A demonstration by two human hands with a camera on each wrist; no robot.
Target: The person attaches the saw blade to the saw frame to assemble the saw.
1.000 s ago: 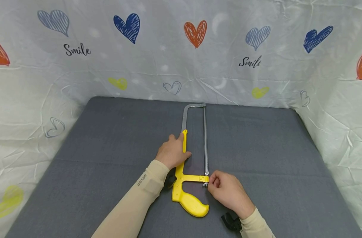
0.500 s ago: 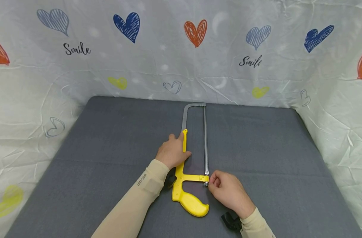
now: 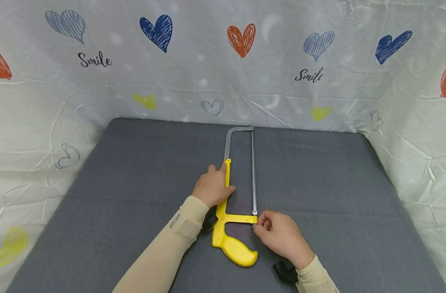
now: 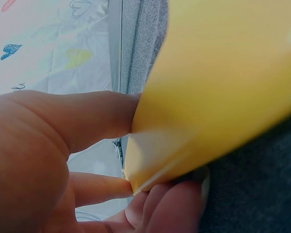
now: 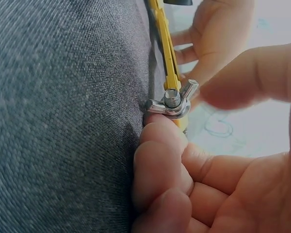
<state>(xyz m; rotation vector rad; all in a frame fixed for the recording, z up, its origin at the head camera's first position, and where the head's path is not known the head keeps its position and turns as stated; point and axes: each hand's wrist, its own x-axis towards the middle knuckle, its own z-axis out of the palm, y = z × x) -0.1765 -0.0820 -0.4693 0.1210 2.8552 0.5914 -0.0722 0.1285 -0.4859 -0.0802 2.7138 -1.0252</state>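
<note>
A hacksaw (image 3: 239,251) with a yellow handle and a grey metal front bow lies flat on the table, its handle toward me. Its straight blade side (image 3: 253,175) runs along the right. My left hand (image 3: 212,188) holds the yellow frame between thumb and fingers; the left wrist view shows the fingers against its edge. At the blade's near end, my right hand (image 3: 279,234) has thumb and curled index finger at a silver wing nut (image 5: 177,112) on a threaded bolt (image 5: 172,97). The thumb meets one wing, and the index finger lies under the other.
Dark grey cloth (image 3: 318,175) covers the table. White sheeting (image 3: 193,73) with printed hearts hangs behind it and at both sides. A black wrist device (image 3: 285,272) sits by the right sleeve, and another (image 3: 209,219) by the left.
My right thumb has shifted slightly left over the wing nut, which now shows less in the head view. The left hand and hacksaw stay in place.
</note>
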